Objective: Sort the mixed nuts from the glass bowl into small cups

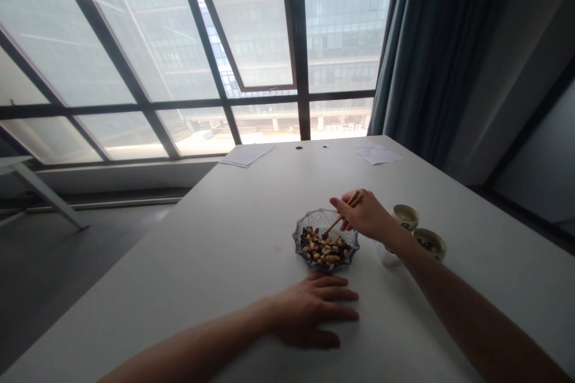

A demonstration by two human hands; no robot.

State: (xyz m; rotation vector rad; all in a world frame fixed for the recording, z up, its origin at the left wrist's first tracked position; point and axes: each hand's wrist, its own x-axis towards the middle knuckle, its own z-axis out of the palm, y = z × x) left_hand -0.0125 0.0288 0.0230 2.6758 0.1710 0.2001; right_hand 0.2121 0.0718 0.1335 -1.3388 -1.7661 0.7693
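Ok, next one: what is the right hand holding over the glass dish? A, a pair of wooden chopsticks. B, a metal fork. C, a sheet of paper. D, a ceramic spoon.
A. The right hand grips a pair of wooden chopsticks, with their tips reaching down into the nuts in the glass dish.

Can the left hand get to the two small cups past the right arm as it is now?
Probably not directly: the right forearm lies between the left hand and the two small cups, so the left hand would likely have to pass over it.
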